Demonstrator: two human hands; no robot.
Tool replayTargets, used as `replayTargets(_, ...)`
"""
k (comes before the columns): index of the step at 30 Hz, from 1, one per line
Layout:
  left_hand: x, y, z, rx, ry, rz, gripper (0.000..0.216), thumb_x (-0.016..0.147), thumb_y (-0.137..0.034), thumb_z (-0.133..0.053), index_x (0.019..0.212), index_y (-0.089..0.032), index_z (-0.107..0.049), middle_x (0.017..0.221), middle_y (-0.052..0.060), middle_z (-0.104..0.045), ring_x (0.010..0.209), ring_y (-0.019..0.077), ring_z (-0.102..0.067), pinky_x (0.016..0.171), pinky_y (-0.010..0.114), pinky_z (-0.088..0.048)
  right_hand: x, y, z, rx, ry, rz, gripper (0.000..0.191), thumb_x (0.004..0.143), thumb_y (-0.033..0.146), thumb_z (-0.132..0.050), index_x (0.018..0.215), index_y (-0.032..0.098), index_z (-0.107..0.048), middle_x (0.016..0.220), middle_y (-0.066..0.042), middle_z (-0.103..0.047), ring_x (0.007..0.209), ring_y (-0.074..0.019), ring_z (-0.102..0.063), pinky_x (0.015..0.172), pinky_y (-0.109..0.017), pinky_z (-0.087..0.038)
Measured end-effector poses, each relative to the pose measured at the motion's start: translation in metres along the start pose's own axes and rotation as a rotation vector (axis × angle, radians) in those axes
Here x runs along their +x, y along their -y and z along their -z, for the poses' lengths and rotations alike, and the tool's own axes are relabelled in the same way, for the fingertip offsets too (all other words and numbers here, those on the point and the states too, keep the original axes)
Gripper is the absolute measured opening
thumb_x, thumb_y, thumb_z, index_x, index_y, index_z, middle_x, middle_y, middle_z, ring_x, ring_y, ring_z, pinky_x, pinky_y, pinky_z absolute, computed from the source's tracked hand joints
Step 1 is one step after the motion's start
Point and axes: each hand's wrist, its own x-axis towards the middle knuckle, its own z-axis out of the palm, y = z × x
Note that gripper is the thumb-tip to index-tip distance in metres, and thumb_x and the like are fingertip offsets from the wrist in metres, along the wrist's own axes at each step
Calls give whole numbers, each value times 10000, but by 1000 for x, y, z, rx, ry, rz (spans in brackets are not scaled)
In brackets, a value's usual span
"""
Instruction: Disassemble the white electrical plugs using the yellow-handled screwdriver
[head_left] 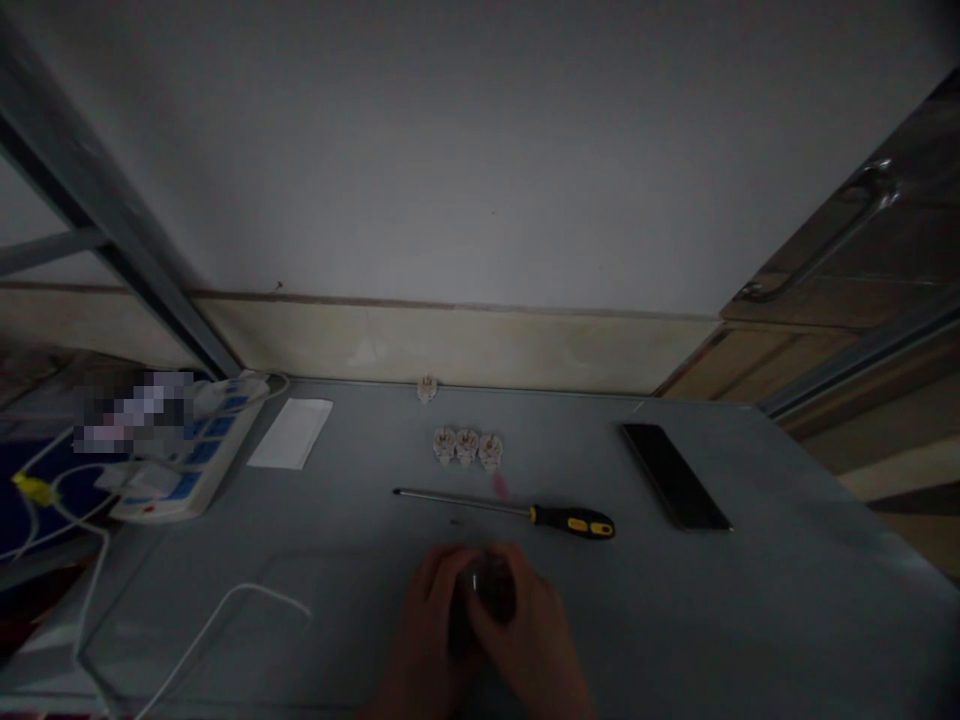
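Observation:
Close to the front of the grey tabletop, my left hand [431,620] and my right hand [531,625] are wrapped round a dark rounded object [495,590]. Its kind is hard to make out in the dim light, and my fingers cover much of it. Just beyond my hands lies a screwdriver [502,508] with a black and yellow handle, its tip to the left. Farther back, three small whitish round parts with metal contacts [467,445] sit in a row. A similar whitish part [427,388] rests near the wall.
On the right lies a black phone [675,478]. A folded white paper [292,434] is at the left, beside a white and blue power strip [214,450] with plugs. A white cable [247,588] loops over the table's left front. The wall [465,340] bounds the back.

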Motion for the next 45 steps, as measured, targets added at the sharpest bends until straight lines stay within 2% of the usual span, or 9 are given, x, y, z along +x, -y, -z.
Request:
replayTargets(6,0,3,10,-59,95,34,611,722,-82,-705,1291,-271,-591,1271,89,-643,1151,279,-635,1009,458,-529,8,-6,9,46,77,-10,173,756,334,-643,841,207,-560,709,-18,-670,671,-193,-677,608,-275,-469)
replayTargets(18,-1,4,13,-33,92,70,638,688,-90,-783,1279,-273,-628,1215,88,-666,1117,284,-651,997,461,-535,3,-21,7,291,117,-42,273,795,415,-657,958,196,-655,864,-49,-714,825,-208,-691,750,-306,-527)
replayTargets(26,1,5,21,84,80,1,609,709,-146,-747,1291,-265,-611,1245,87,-682,1142,301,-628,1017,490,-499,4,-30,8,601,137,-155,557,784,658,-633,1034,163,-681,605,-5,-615,461,-126,-544,443,-233,-437)
replayTargets(30,7,6,43,280,50,-3,613,699,-158,-737,1290,-275,-624,1225,82,-712,1126,341,-614,998,560,-464,4,-26,11,763,70,-234,605,802,688,-603,1153,195,-606,791,-44,-675,593,-169,-631,494,-268,-502)
replayTargets(33,11,12,62,398,36,39,620,677,-114,-707,1275,-265,-638,1210,86,-720,1116,351,-612,968,555,-470,4,-23,11,862,19,-277,630,709,683,-714,1103,196,-642,973,-105,-713,711,-207,-675,546,-295,-534)
replayTargets(37,8,18,77,427,17,48,794,640,-96,-708,1397,-258,-529,1391,108,-602,1255,371,-535,1051,582,-417,3,-22,9,968,13,-332,596,665,617,-795,1081,200,-704,1080,-115,-711,766,-216,-694,589,-304,-544)
replayTargets(39,2,14,75,376,-43,34,869,658,-112,-718,1466,-262,-436,1458,123,-523,1310,368,-492,1072,571,-421,3,-23,9,1006,32,-345,567,675,586,-803,1096,216,-714,1077,-100,-712,798,-221,-704,651,-328,-564)
replayTargets(41,-6,7,65,291,-94,-3,774,737,-153,-710,1453,-262,-436,1425,131,-529,1299,345,-513,1063,532,-460,3,-24,9,1022,55,-356,565,674,573,-809,1110,227,-717,1067,-92,-719,841,-226,-709,747,-362,-576)
replayTargets(45,-21,-6,30,114,-19,-24,689,840,-190,-670,1467,-270,-396,1391,130,-545,1184,287,-615,987,436,-549,4,-27,13,953,121,-332,558,702,575,-780,1143,243,-700,1088,-87,-714,982,-237,-682,831,-364,-562)
